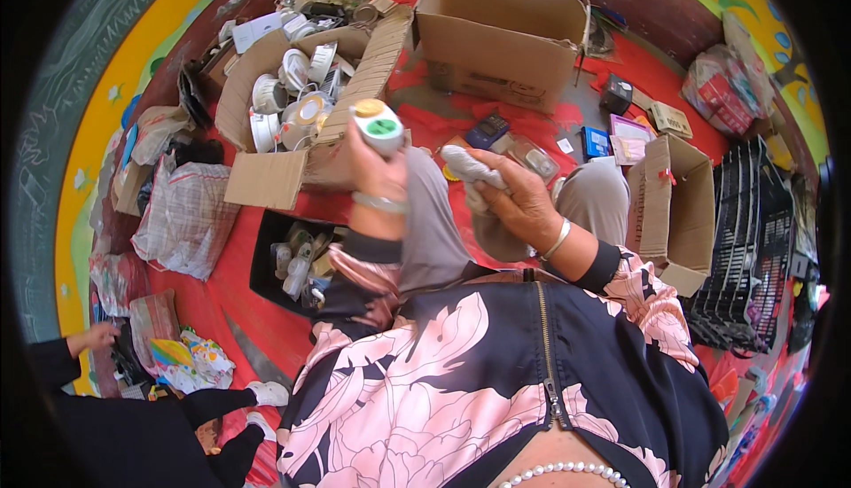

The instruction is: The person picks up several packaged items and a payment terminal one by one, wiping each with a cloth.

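Note:
My left hand is raised in front of my left knee, its fingers closed around a white rounded device with a green patch and a yellowish round part on top. What kind of device it is I cannot make out. A crumpled pale grey cloth is bunched in my right hand, a short way to the right and apart from the device. Just beyond my left hand stands an open cardboard box, filled with white round downlights and similar fittings.
Red sheeting covers the floor. A larger cardboard box stands ahead; another sits right, beside a black plastic crate. A black bin of small parts is near my left leg. Another person's hand shows at lower left.

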`<state>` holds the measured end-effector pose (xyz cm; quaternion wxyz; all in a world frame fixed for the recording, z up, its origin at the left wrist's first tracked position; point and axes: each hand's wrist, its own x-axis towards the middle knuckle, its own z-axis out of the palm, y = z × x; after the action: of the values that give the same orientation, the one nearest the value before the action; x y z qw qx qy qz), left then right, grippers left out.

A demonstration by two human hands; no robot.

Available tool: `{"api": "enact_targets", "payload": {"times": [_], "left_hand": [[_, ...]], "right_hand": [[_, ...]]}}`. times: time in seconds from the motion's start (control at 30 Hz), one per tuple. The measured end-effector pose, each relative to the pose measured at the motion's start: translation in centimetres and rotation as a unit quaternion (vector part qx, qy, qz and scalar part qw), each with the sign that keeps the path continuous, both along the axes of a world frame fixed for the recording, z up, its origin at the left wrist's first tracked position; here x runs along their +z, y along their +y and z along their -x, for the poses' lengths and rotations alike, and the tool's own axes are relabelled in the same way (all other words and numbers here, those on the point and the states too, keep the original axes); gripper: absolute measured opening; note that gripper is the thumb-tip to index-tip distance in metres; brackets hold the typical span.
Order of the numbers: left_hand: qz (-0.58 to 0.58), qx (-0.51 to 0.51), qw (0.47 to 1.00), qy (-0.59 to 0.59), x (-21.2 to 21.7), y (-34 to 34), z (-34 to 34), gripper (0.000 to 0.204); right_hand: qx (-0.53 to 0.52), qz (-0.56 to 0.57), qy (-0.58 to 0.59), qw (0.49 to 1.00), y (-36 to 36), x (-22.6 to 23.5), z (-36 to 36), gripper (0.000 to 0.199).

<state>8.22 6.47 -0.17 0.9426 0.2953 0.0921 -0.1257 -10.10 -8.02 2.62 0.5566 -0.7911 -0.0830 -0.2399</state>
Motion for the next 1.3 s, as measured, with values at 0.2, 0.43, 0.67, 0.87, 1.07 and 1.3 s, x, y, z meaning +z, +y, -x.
{"api": "enact_targets", "payload": {"times": [0.2,0.43,0.67,0.87,1.07,1.3], "left_hand": [[-0.112,0.087,0.989,0.044,-3.0,9.8,-15.7,0.040],[-0.234,0.039,0.948,0.212,-12.7,16.1,-21.9,0.030],[-0.321,0.127,0.927,-0.147,-1.6,-2.8,-20.4,0.037],[-0.259,-0.172,0.948,-0.069,3.5,-21.7,-16.3,0.034],[-0.019,-0.377,0.922,-0.084,3.3,-20.0,-4.5,0.036],[0.029,-0.400,0.910,-0.109,2.4,-8.0,4.2,0.045]], "right_hand": [[0.002,-0.189,0.099,0.977,-1.2,-2.7,-0.7,0.032],[-0.004,-0.287,0.171,0.942,-3.1,-5.8,-1.3,0.029],[-0.043,-0.367,0.192,0.909,-5.4,-9.4,-1.6,0.026],[-0.051,-0.387,0.240,0.889,-6.4,-8.0,-2.3,0.025],[-0.113,-0.473,0.108,0.867,-10.2,-7.7,0.0,0.031],[-0.105,-0.426,-0.009,0.899,-10.4,1.2,1.4,0.044]]}}
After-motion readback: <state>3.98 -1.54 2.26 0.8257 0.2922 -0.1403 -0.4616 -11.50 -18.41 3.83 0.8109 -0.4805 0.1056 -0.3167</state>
